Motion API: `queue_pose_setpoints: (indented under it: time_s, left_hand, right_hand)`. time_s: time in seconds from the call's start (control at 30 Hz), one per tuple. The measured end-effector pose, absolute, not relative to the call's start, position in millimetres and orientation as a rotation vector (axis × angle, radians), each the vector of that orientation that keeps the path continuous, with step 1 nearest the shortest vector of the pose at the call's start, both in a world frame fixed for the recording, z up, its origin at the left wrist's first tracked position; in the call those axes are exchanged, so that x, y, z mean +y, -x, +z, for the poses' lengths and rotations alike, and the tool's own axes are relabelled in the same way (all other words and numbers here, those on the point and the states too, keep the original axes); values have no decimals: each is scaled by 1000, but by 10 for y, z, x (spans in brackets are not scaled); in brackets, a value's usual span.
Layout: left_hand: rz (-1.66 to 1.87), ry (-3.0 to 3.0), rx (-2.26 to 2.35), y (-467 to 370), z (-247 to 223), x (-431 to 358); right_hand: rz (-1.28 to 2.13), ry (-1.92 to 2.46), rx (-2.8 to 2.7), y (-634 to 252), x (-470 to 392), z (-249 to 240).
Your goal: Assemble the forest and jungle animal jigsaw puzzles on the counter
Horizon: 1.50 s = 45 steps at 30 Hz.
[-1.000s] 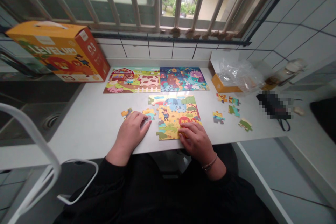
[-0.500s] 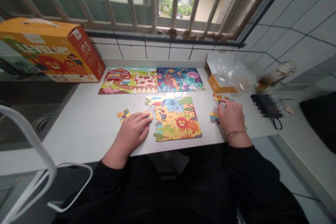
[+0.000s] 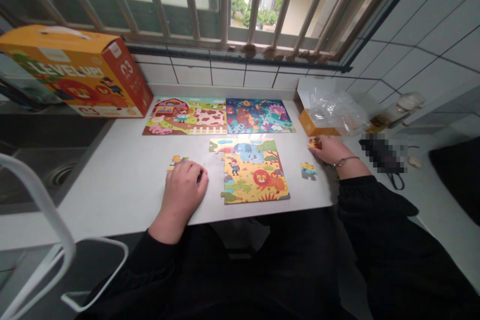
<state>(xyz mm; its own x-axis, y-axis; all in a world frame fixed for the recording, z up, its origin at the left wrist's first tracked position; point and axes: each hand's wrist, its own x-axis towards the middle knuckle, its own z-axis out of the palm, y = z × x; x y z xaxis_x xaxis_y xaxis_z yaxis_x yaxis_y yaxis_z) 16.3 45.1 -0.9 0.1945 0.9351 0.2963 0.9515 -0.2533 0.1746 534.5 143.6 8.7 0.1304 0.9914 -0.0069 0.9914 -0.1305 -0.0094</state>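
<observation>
A partly assembled jigsaw puzzle (image 3: 255, 172) with lions and elephants lies between my hands, its left edge uneven. My left hand (image 3: 185, 185) is closed to the left of it. The dark edge of a puzzle piece shows between thumb and fingers. Loose puzzle pieces (image 3: 176, 160) lie just beyond its knuckles, partly covered. Right of the puzzle, my right hand (image 3: 330, 149) pinches a small yellow and red puzzle piece (image 3: 312, 144) at the fingertips. Closer to me lies a yellow and blue loose piece (image 3: 308, 170), apart from that hand.
Behind stand two finished puzzles, a farm scene (image 3: 185, 116) and a dark forest scene (image 3: 259, 115). An orange carton (image 3: 80, 75) is at the back left by the sink (image 3: 33, 170). At the right are an open box with plastic wrap (image 3: 330, 110), a bottle and a blurred dark object.
My left hand has drawn slightly left, and the yellow piece beneath its fingers no longer lies there. My right hand has shifted right and outward, uncovering the yellow and blue piece.
</observation>
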Motion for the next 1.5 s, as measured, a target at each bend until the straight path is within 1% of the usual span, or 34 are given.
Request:
queue_pose_setpoints:
  time_s: [0.13,0.23,0.3,0.33,0.4,0.53,0.6,0.67,0.73,0.83,1.03,1.13,1.3,1.5]
  left_hand:
    - [-550,2352,-1933,-158,-19,449]
    - [-584,2377,-1898,-164,-31,443]
    - [-588,2403,-1867,-171,-36,439]
    - [-590,2416,-1852,-174,-36,438]
    - [-595,2440,-1830,-180,-32,436]
    - [-603,2472,-1816,-184,-13,436]
    - [-609,2479,-1813,-184,-4,436]
    - [-620,2487,-1806,-184,4,432]
    - [-645,2516,-1787,-184,9,425]
    - [-702,2596,-1723,-179,5,415]
    - [-710,2715,-1638,-166,-40,426]
    - [-689,2730,-1625,-165,-62,442]
    - [-689,2701,-1650,-163,-91,448]
    - [-714,2697,-1643,-160,-89,439]
  right_hand:
    - [-88,2350,-2043,-5299,1385,197]
    - [-136,2205,-1995,-5105,1263,288]
    - [-101,2094,-1904,-4855,1150,313]
    - [-34,2034,-1842,-4692,1090,310]
    - [218,1886,-1762,-4309,980,276]
    - [981,1533,-1556,-3460,891,175]
    - [1183,1435,-1497,-3084,924,141]
    - [1267,1413,-1531,-2780,990,118]
    - [1184,1443,-1614,-2553,1062,94]
    - [902,1517,-1776,-2346,1137,42]
    - [496,1555,-2042,-2247,1112,-44]
    - [437,1576,-2083,-2279,1090,-71]
    - [447,1485,-2183,-2356,1089,-104]
    - [436,1432,-2325,-2346,1055,-30]
